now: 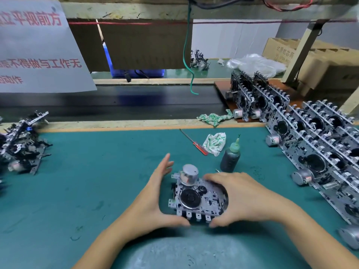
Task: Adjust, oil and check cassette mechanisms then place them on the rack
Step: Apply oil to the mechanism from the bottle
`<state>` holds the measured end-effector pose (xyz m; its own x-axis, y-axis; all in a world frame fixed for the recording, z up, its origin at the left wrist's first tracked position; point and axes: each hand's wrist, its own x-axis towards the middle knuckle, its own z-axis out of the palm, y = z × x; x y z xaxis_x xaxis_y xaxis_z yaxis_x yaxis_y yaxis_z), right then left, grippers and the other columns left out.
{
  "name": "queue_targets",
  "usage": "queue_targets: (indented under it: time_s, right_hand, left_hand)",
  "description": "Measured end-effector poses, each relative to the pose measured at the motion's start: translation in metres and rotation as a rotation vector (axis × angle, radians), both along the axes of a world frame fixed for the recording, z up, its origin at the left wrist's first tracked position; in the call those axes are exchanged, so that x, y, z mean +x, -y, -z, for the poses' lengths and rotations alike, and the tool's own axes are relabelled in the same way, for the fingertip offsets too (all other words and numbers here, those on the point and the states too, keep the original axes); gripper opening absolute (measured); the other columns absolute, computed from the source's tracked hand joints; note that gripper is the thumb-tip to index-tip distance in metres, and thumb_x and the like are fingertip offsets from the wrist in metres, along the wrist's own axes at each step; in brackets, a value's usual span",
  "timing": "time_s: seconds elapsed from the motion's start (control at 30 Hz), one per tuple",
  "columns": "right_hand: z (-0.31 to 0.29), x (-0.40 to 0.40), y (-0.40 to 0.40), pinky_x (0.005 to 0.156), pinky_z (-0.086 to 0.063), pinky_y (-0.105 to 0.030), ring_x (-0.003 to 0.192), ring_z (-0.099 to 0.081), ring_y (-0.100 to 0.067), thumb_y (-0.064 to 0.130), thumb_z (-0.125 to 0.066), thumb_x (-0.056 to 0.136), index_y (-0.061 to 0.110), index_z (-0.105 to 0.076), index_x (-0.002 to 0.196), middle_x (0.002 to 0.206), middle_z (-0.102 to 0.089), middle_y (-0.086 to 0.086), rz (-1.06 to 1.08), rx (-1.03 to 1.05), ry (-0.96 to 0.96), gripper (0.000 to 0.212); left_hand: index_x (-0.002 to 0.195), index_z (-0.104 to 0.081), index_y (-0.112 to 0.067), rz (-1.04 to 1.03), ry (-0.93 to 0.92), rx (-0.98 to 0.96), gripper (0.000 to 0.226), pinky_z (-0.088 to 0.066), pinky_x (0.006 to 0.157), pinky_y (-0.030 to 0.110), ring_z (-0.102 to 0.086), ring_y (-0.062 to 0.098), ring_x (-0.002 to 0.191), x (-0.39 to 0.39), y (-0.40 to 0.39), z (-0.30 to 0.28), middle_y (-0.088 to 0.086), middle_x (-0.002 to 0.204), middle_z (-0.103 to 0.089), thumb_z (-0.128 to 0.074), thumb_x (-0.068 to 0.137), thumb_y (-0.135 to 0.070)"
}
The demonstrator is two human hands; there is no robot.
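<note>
Cassette mechanism sits low centre on the green bench, held between both hands, motor can pointing up, flywheel facing the camera. Left hand cups its left edge, thumb under the front key row, fingers straight and spread. Right hand wraps the right side, fingers curled over the top edge, thumb at the front. Dark oil bottle with green nozzle stands upright just behind the right hand. Red-handled screwdriver lies flat beside a crumpled rag. Rows of finished mechanisms stand on edge along the right. Loose pile of mechanisms at far left. Black conveyor belt runs behind the bench.
</note>
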<state>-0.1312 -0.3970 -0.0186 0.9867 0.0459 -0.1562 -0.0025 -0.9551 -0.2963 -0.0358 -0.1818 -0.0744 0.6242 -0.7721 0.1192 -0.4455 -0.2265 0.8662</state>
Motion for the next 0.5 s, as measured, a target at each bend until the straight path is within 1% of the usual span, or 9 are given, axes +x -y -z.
queue_targets:
  time_s: [0.07, 0.13, 0.17, 0.2, 0.27, 0.33, 0.4, 0.43, 0.5]
  right_hand:
    - [-0.004, -0.008, 0.000, 0.091, -0.045, -0.016, 0.105, -0.058, 0.005, 0.037, -0.087, 0.057, 0.036, -0.053, 0.116, 0.117, -0.060, 0.022, 0.067, 0.559, -0.102, 0.068]
    - [-0.004, -0.011, -0.011, 0.081, -0.048, -0.011, 0.098, -0.061, 0.008, 0.019, -0.085, 0.057, 0.031, -0.064, 0.108, 0.114, -0.066, 0.018, 0.020, 1.072, -0.227, 0.056]
    - [0.000, -0.011, -0.018, 0.083, -0.050, -0.016, 0.096, -0.063, 0.003, 0.026, -0.088, 0.050, 0.025, -0.068, 0.105, 0.116, -0.066, 0.010, 0.022, 1.236, -0.257, 0.059]
    - [0.006, -0.010, -0.025, 0.089, -0.050, -0.024, 0.098, -0.064, -0.003, 0.039, -0.092, 0.038, 0.022, -0.069, 0.101, 0.122, -0.062, 0.001, 0.064, 1.381, -0.306, 0.070]
    - [0.011, -0.007, -0.036, 0.099, -0.046, -0.031, 0.107, -0.060, -0.008, 0.054, -0.091, 0.034, 0.025, -0.071, 0.093, 0.125, -0.056, 0.001, 0.083, 1.606, -0.396, 0.069]
    - [0.010, -0.005, -0.040, 0.101, -0.044, -0.033, 0.108, -0.059, -0.012, 0.055, -0.085, 0.053, 0.024, -0.068, 0.094, 0.111, -0.059, 0.007, 0.025, 1.642, -0.373, 0.054]
    - [0.006, -0.009, -0.034, 0.092, -0.050, -0.032, 0.099, -0.064, -0.015, 0.057, -0.079, 0.062, 0.016, -0.073, 0.088, 0.104, -0.070, 0.000, 0.157, 1.432, -0.228, 0.050]
    - [0.005, -0.008, -0.028, 0.087, -0.053, -0.031, 0.094, -0.067, -0.013, 0.059, -0.074, 0.066, 0.015, -0.076, 0.084, 0.099, -0.073, -0.001, 0.272, 1.291, -0.124, 0.047]
    - [0.005, -0.008, -0.017, 0.080, -0.054, -0.034, 0.087, -0.068, -0.010, 0.062, -0.059, 0.073, 0.022, -0.075, 0.082, 0.087, -0.074, 0.009, 0.510, 0.891, 0.149, 0.044]
  left_hand:
    - [0.145, -0.019, -0.031, 0.071, -0.275, -0.151, 0.112, -0.029, 0.107, 0.013, -0.034, 0.002, 0.136, 0.004, 0.003, -0.006, -0.012, 0.149, -0.033, -0.076, 0.056, -0.067]
    - [0.138, -0.037, 0.002, 0.226, -0.567, -0.248, 0.116, -0.039, 0.103, 0.033, -0.049, 0.024, 0.123, -0.001, 0.009, -0.013, 0.014, 0.136, -0.048, -0.064, 0.060, -0.079]
    - [0.129, -0.040, 0.014, 0.262, -0.732, -0.254, 0.127, -0.043, 0.091, 0.041, -0.052, 0.031, 0.103, -0.005, 0.011, -0.016, 0.027, 0.118, -0.050, -0.063, 0.053, -0.085]
    - [0.124, -0.044, 0.017, 0.285, -0.913, -0.284, 0.134, -0.041, 0.077, 0.036, -0.045, 0.027, 0.082, -0.007, 0.014, -0.016, 0.033, 0.100, -0.048, -0.065, 0.043, -0.087]
    - [0.129, -0.052, 0.006, 0.285, -1.154, -0.367, 0.131, -0.024, 0.069, 0.028, -0.020, 0.020, 0.074, -0.010, 0.033, -0.023, 0.037, 0.110, -0.044, -0.067, 0.038, -0.088]
    - [0.139, -0.047, -0.004, 0.330, -1.217, -0.570, 0.114, -0.034, 0.090, 0.035, -0.044, 0.020, 0.099, -0.012, 0.040, -0.026, 0.030, 0.142, -0.036, -0.062, 0.058, -0.083]
    - [0.145, -0.034, -0.003, 0.397, -1.256, -0.680, 0.105, -0.024, 0.112, 0.053, -0.037, 0.036, 0.135, -0.009, 0.038, -0.025, 0.025, 0.148, -0.034, -0.054, 0.073, -0.076]
    - [0.145, -0.034, -0.002, 0.390, -1.274, -0.711, 0.103, -0.023, 0.113, 0.055, -0.034, 0.038, 0.136, -0.006, 0.035, -0.024, 0.025, 0.147, -0.035, -0.055, 0.074, -0.074]
    - [0.137, -0.046, 0.000, 0.299, -1.288, -0.706, 0.100, -0.039, 0.103, 0.054, -0.047, 0.038, 0.127, 0.005, 0.031, -0.017, 0.027, 0.140, -0.044, -0.062, 0.070, -0.073]
